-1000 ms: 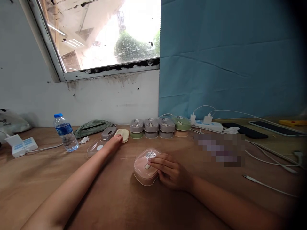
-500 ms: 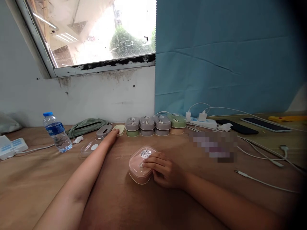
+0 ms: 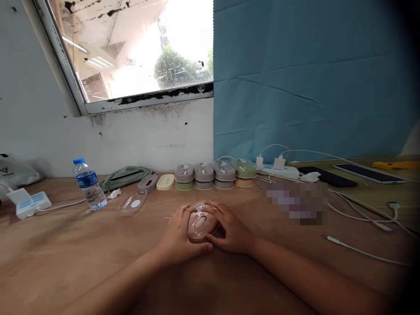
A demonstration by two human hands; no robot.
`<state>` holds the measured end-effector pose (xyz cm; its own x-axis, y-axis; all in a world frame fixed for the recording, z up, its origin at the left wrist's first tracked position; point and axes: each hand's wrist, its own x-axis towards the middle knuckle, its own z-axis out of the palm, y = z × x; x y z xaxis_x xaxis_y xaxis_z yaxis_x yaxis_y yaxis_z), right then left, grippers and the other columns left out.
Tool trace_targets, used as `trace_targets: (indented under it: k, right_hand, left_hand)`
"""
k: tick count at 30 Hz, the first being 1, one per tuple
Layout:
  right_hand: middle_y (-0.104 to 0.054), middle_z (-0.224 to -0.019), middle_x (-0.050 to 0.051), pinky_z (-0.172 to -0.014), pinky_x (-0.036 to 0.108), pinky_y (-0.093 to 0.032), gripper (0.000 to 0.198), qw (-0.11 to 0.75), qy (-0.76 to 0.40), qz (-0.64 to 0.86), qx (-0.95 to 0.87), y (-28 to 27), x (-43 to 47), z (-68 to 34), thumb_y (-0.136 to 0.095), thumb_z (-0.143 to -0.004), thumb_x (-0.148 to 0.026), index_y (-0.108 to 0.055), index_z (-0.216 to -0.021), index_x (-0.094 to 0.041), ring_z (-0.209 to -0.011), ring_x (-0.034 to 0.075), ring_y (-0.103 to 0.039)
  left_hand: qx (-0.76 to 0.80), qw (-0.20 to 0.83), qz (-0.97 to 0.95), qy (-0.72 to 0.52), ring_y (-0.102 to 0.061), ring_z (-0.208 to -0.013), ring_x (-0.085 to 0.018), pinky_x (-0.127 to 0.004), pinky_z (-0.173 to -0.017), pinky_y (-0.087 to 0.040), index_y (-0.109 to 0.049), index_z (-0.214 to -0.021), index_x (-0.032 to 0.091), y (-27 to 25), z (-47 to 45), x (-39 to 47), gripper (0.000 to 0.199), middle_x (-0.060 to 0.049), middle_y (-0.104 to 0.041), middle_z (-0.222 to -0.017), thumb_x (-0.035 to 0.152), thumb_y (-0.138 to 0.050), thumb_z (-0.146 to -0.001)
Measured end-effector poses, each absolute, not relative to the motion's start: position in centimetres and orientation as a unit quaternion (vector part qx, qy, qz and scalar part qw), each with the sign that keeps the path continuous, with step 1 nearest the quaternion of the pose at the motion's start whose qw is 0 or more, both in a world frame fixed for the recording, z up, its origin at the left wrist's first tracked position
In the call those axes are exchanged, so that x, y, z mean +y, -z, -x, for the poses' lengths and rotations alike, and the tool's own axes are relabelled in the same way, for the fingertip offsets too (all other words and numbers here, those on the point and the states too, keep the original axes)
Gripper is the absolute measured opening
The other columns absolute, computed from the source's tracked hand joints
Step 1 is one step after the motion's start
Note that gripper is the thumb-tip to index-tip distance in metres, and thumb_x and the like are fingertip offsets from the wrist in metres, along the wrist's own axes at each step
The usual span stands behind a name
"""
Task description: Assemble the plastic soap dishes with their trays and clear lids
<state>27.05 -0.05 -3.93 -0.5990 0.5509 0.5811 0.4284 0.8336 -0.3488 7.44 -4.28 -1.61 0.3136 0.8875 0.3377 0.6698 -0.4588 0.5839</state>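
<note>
Resting mid-way across the table (image 3: 55,258): pink box (image 3: 200,229), cupped at its sides between left hand (image 3: 177,240) and right hand (image 3: 234,232). Probably light, stiff, slick-topped; best gripped by side walls, partly hidden by the hands. Toward far edge: stacked boxes (image 3: 204,172), clear lid (image 3: 131,203), bottle (image 3: 90,183). Toward right edge: cable (image 3: 333,239).

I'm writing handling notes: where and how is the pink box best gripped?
Probably by opposite side edges, one hand from each side, where the left hand and right hand are: the pink box is low and rounded, its top facing up.
</note>
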Motion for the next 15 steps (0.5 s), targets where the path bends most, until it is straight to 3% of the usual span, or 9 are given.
trace_targets:
  k: [3, 8, 11, 15]
  right_hand:
    - [-0.032, -0.134, 0.013, -0.1, 0.045, -0.028, 0.074, 0.342, -0.167, 0.325, -0.866, 4.6, 0.7, -27.3, -0.065, -0.065, -0.043, -0.033, -0.128, -0.02, -0.123, 0.029, -0.03]
    - [-0.039, -0.13, 0.009, -0.098, 0.043, -0.032, 0.076, 0.358, -0.285, 0.33, -0.825, 5.1, 1.6, -27.4, -0.068, -0.062, -0.043, -0.032, -0.127, -0.024, -0.118, 0.027, -0.038]
    - [-0.041, -0.128, 0.009, -0.098, 0.041, -0.033, 0.075, 0.376, -0.327, 0.332, -0.801, 5.0, 1.6, -27.3, -0.069, -0.063, -0.04, -0.032, -0.126, -0.023, -0.117, 0.026, -0.04]
    - [-0.042, -0.127, 0.01, -0.098, 0.041, -0.033, 0.087, 0.384, -0.383, 0.33, -0.773, 5.1, 1.6, -27.2, -0.069, -0.064, -0.038, -0.019, -0.133, -0.024, -0.116, 0.024, -0.042]
  left_hand:
    - [0.487, 0.142, -0.799, -0.322, -0.035, -0.118, -0.029, -0.044, -0.097, -0.03, -0.043, -0.117, 0.023, 1.9, -7.2, -4.9, 0.061, -0.011, -0.039, -0.126, 0.046, -0.062, -0.063]
    - [0.451, 0.163, -0.793, -0.375, -0.043, -0.111, -0.026, -0.037, -0.092, -0.038, -0.052, -0.106, 0.02, 2.2, -6.4, -3.5, 0.056, -0.009, -0.047, -0.117, 0.045, -0.066, -0.059]
    - [0.446, 0.205, -0.774, -0.399, -0.05, -0.103, -0.023, -0.032, -0.088, -0.041, -0.053, -0.104, 0.02, 2.2, -6.1, -2.9, 0.05, -0.008, -0.053, -0.111, 0.041, -0.067, -0.06]
    - [0.469, 0.289, -0.729, -0.407, -0.057, -0.091, -0.019, -0.027, -0.076, -0.045, -0.052, -0.103, 0.017, 2.2, -5.6, -2.4, 0.042, -0.007, -0.06, -0.101, 0.043, -0.058, -0.07]
